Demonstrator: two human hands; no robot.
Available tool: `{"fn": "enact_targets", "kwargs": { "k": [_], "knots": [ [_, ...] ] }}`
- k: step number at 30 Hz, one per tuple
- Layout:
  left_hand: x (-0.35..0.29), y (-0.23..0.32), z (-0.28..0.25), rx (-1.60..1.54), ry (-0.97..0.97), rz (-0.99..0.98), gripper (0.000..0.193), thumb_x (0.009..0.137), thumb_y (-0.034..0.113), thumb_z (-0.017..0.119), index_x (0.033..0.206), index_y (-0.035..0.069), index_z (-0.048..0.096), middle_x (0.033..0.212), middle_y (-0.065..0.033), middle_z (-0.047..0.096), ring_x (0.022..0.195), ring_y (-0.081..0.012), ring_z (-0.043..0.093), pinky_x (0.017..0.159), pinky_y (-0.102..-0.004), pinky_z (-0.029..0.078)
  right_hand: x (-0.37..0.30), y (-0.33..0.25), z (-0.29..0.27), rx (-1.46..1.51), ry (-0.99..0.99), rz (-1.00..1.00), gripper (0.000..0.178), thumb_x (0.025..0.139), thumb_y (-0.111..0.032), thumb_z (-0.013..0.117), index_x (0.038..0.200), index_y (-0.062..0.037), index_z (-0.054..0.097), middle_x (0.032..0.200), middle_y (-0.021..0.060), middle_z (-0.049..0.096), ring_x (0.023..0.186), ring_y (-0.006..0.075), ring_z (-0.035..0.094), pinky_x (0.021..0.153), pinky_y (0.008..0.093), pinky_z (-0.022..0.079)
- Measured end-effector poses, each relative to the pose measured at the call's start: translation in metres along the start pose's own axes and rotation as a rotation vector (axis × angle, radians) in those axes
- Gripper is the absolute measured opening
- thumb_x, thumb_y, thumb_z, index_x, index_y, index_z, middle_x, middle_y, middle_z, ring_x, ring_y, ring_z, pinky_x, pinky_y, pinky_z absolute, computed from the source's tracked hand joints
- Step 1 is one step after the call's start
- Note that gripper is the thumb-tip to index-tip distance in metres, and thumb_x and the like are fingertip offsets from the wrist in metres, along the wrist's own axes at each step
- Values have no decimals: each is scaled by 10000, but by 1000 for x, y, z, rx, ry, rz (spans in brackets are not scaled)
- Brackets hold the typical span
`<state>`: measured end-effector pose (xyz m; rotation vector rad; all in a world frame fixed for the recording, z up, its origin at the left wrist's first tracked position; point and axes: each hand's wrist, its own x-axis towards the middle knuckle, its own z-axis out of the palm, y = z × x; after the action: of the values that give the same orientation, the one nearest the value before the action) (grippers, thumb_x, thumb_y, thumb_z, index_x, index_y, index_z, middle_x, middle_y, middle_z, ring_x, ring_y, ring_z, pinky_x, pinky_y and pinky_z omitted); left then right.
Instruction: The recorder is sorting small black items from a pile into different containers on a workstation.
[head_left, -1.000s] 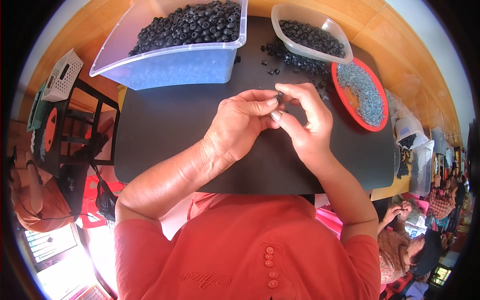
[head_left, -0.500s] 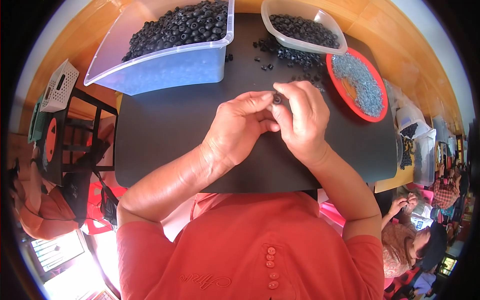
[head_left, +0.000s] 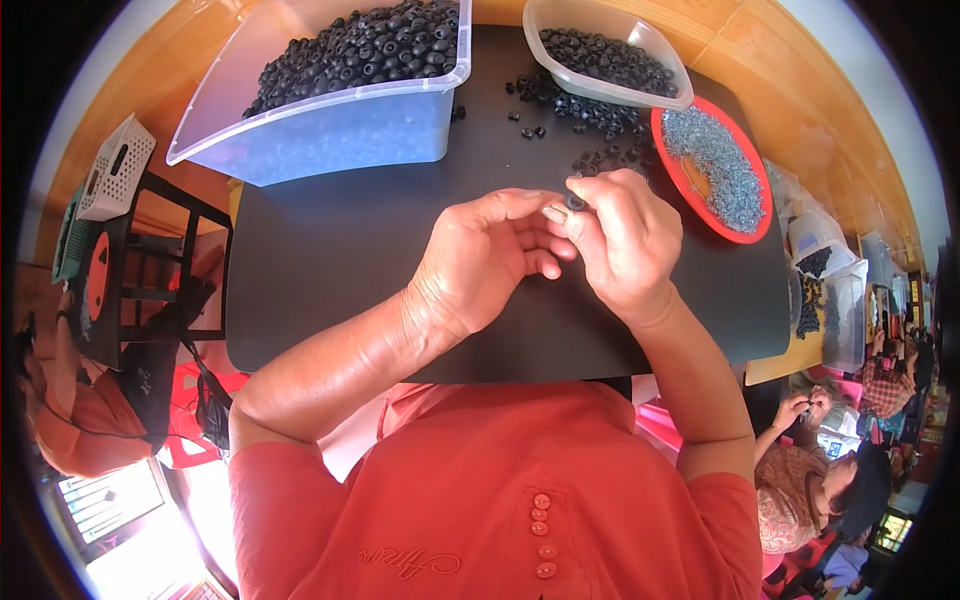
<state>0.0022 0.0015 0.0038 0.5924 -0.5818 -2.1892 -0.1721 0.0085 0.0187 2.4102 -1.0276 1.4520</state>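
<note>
A small round black part with a hole in it (head_left: 575, 201) is pinched between the thumb and forefinger of my right hand (head_left: 630, 245), above the dark table (head_left: 330, 260). Just left of it is my left hand (head_left: 470, 260), its thumb stretched out and its fingers loosely bent and apart. I see nothing in the left hand, though its fingertips come close to the right thumb. Similar loose black parts (head_left: 605, 160) lie scattered beyond my right hand. To its right, a red plate (head_left: 744, 236) carries many small clear, bluish pieces (head_left: 740, 190).
A large translucent bin (head_left: 350, 140) heaped with black ring parts stands at the far left of the table. A smaller clear tub (head_left: 600, 92) of black parts sits at the far right, partly over the red plate's edge. Other people (head_left: 810, 490) sit off to the right.
My right hand has drawn back to the right with the black part in its pinch. The left thumb and fingers have come away from the part and spread apart.
</note>
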Motion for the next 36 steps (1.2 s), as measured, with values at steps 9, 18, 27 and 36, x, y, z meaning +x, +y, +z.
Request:
{"fn": "enact_targets", "kwargs": {
  "k": [9, 18, 27, 36],
  "knots": [
    [-3, 3, 3, 3, 5, 10, 262, 955, 213, 548, 1034, -18, 644, 927, -119, 667, 849, -238, 623, 734, -346, 481, -1, 2, 6, -1, 20, -8, 230, 709, 8, 724, 911, -10, 616, 699, 75, 529, 584, 233, 545, 488, 350, 438],
    [-14, 20, 19, 224, 164, 241, 145, 894, 110, 679, 953, -19, 646, 832, -113, 669, 724, -212, 649, 608, -311, 502, 3, 1, -6, 337, -74, 187, 290, 767, 3, 747, 1042, -5, 651, 758, 58, 592, 608, 126, 572, 512, 254, 427],
    [-44, 154, 68, 1218, 530, 1060, 230, 796, 97, 720, 972, -50, 705, 856, -101, 695, 694, -126, 619, 633, -232, 477, 1, 45, -29, 512, 306, 652, 158, 882, -36, 703, 1037, -18, 683, 870, 14, 673, 719, 62, 581, 615, 192, 424],
    [-25, 52, 23, 1571, -61, 971, 63, 829, -9, 662, 888, 11, 668, 830, -62, 642, 687, -133, 589, 624, -260, 475, -4, 62, -23, -321, -318, 605, 129, 825, -107, 684, 947, -76, 710, 946, 112, 700, 898, 321, 672, 776, 401, 511]
  ]
}}
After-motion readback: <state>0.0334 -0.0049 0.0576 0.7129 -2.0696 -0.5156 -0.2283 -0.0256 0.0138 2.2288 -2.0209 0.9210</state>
